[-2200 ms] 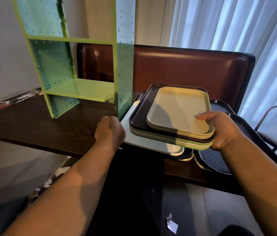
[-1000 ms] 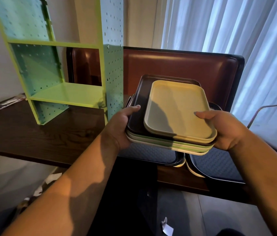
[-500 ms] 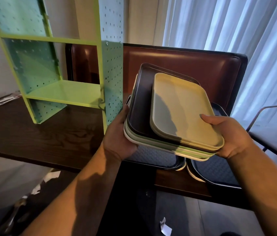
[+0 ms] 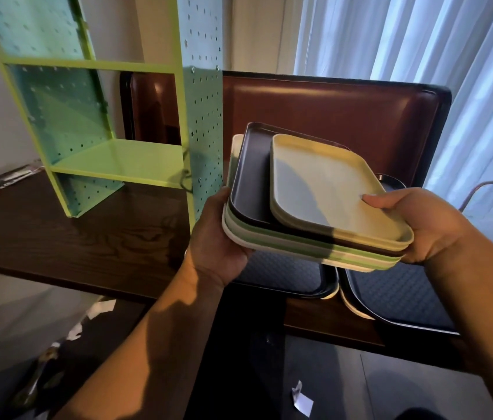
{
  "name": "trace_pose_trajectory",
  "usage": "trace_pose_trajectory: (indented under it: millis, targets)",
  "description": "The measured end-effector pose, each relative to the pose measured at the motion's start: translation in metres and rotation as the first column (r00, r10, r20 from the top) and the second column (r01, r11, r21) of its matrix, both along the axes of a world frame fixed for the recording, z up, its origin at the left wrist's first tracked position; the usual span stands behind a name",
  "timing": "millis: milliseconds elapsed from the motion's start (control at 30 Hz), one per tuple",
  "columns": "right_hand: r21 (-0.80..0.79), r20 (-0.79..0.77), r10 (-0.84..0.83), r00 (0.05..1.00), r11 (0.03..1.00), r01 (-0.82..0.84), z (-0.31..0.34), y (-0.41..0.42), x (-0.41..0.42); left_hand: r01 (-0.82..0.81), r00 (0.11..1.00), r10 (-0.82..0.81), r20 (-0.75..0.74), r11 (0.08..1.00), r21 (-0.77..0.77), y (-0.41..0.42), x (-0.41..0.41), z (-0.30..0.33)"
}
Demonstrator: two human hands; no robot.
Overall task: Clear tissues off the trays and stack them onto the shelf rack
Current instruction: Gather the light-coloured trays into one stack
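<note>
Lifted off the dark table since the earliest frame, the stack of trays (image 4: 305, 237) now hangs tilted in the air, gripped by both hands: the left hand (image 4: 219, 241) curls under its left edge, the right hand (image 4: 430, 225) clasps the near right corner, thumb on the cream top tray (image 4: 330, 183). Below, two black trays (image 4: 396, 295) lie at the table's (image 4: 57, 237) front edge, with the green shelf rack (image 4: 124, 165) standing to the left, near the table's back edge.

left hand (image 4: 219, 247): bare, no glove | right hand (image 4: 430, 227): bare | forearms: bare, sleeveless
</note>
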State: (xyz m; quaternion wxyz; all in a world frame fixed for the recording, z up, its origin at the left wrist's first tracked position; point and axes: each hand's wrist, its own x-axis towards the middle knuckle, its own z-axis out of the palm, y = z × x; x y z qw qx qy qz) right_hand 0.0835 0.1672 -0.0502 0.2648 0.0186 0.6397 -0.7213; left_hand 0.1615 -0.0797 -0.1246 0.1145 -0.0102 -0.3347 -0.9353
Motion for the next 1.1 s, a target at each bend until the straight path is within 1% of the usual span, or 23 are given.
trace_pose_trajectory:
  millis: [67, 133, 233, 300, 400, 533, 633, 733, 867, 967, 1100]
  targets:
    - [0.019, 0.004, 0.001, 1.0, 1.0, -0.001, 0.002, 0.0, -0.001, -0.026, 1.0, 0.026, 0.009, 0.999, 0.028, -0.002, -0.002, -0.002]
    - [0.026, 0.007, -0.01, 1.0, 1.0, 0.01, 0.002, 0.0, -0.001, -0.015, 1.0, 0.015, 0.013, 1.0, 0.018, -0.004, -0.003, -0.003]
    - [0.008, 0.006, -0.008, 1.0, 1.0, 0.008, -0.003, 0.0, -0.002, 0.029, 1.0, -0.028, 0.01, 0.999, -0.037, -0.005, -0.002, -0.008]
    - [-0.002, 0.004, 0.0, 1.0, 1.0, 0.0, -0.008, 0.002, -0.003, 0.026, 0.999, -0.028, -0.019, 0.996, -0.082, -0.005, -0.001, -0.01]
    - [-0.055, -0.002, 0.007, 1.0, 0.998, -0.008, -0.014, 0.007, -0.003, 0.037, 0.998, -0.043, -0.053, 0.993, -0.113, -0.008, 0.002, -0.01]
    - [-0.111, -0.016, -0.025, 1.0, 0.993, 0.023, -0.021, 0.011, -0.002, 0.034, 0.998, -0.04, -0.044, 0.99, -0.136, -0.012, 0.002, -0.008]
    - [-0.127, -0.018, -0.026, 1.0, 0.992, 0.023, -0.023, 0.01, 0.0, 0.038, 0.999, -0.041, -0.02, 0.993, -0.11, -0.009, 0.001, -0.007]
    - [-0.145, -0.014, -0.018, 1.0, 0.989, 0.016, -0.023, 0.011, 0.002, 0.068, 0.996, -0.072, -0.05, 0.995, -0.077, -0.002, 0.004, -0.001]
    - [-0.157, -0.014, -0.019, 1.0, 0.987, 0.017, -0.022, 0.01, 0.006, 0.085, 0.992, -0.092, -0.092, 0.993, -0.084, 0.008, 0.004, 0.003]
    - [-0.145, -0.005, -0.013, 1.0, 0.989, 0.012, -0.022, 0.011, 0.007, 0.122, 0.988, -0.129, -0.08, 0.989, -0.079, 0.01, 0.004, 0.004]
    - [-0.134, -0.01, -0.011, 1.0, 0.991, 0.009, -0.02, 0.011, 0.007, 0.179, 0.983, -0.179, -0.051, 0.984, 0.002, 0.002, 0.009, 0.013]
